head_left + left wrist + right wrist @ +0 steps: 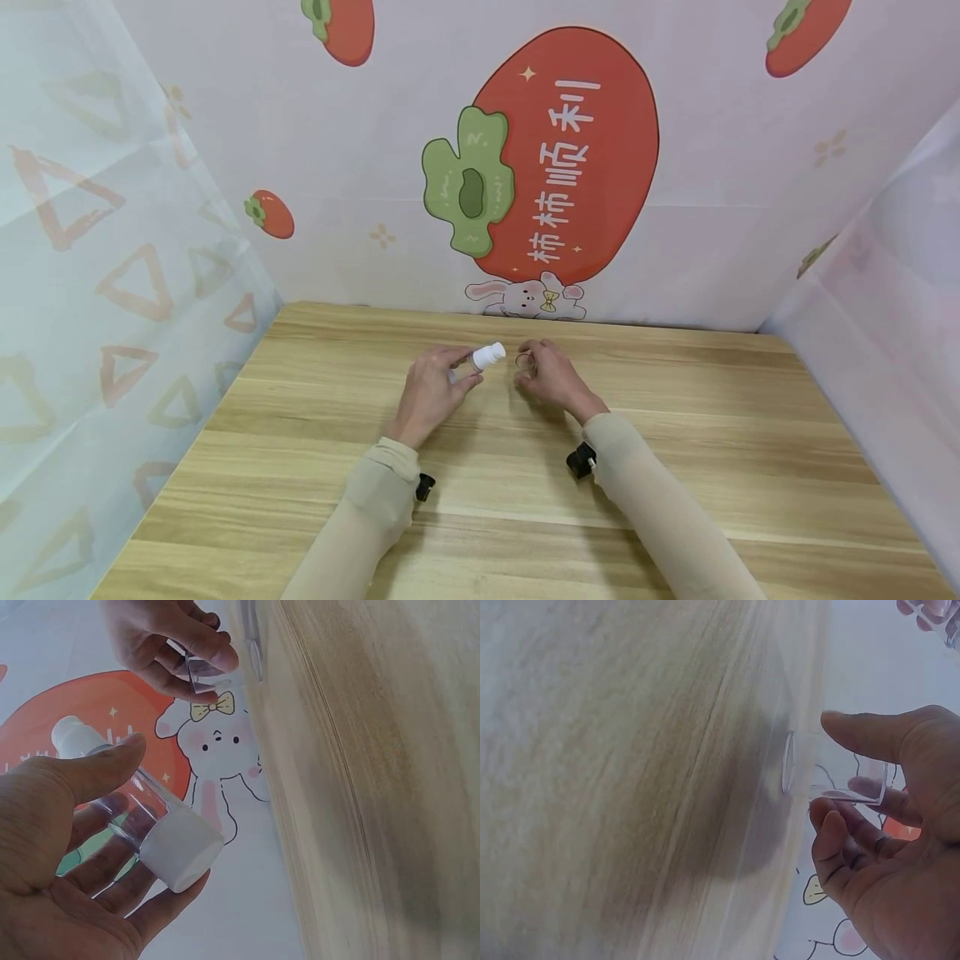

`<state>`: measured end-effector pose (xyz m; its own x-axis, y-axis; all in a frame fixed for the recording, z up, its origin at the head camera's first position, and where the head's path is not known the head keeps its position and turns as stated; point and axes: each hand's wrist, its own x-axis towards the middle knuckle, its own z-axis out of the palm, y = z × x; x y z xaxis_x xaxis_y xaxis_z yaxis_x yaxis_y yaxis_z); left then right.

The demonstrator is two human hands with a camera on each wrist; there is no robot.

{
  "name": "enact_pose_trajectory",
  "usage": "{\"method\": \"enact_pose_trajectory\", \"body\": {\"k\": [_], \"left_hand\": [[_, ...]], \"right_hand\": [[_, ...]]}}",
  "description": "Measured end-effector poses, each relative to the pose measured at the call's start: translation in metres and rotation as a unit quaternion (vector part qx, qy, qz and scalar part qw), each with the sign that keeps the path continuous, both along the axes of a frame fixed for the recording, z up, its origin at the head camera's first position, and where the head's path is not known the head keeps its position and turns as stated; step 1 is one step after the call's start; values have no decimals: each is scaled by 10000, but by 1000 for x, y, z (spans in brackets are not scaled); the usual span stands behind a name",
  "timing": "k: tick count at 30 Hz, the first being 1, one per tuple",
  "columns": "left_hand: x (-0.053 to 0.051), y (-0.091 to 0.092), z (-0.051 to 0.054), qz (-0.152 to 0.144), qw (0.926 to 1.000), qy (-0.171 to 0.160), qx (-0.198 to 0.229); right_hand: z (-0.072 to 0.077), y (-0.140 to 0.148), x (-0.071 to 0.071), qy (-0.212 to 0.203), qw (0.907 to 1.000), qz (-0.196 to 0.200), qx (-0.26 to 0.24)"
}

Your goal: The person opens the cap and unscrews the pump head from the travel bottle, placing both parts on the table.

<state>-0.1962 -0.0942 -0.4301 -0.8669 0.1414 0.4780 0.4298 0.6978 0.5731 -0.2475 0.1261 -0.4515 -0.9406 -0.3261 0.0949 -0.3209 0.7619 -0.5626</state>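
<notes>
Gripping white-ended bottle (487, 357), tilted, in left hand (432, 385); pinching clear cap (836, 766) in right hand (552, 375), just right of bottle, apart. Apparently capping or uncapping, unclear which; if capping, next likely calling for lining cap up with bottle's narrower end.

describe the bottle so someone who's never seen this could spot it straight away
Find the big red fruit on the wall, then look just below it, over the far part of the wooden table. The left hand there holds the bottle at a tilt. It has a clear body with white ends, whereas the clear piece in the right hand shows no white part.
</notes>
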Motion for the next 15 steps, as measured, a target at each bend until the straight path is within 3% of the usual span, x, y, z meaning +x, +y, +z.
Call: {"method": "enact_pose_trajectory", "body": {"k": [15], "left_hand": [[3,10,-3,-366,9993,-25,-45]], "right_hand": [[15,15,14,-120,9996,-154,-187]]}}
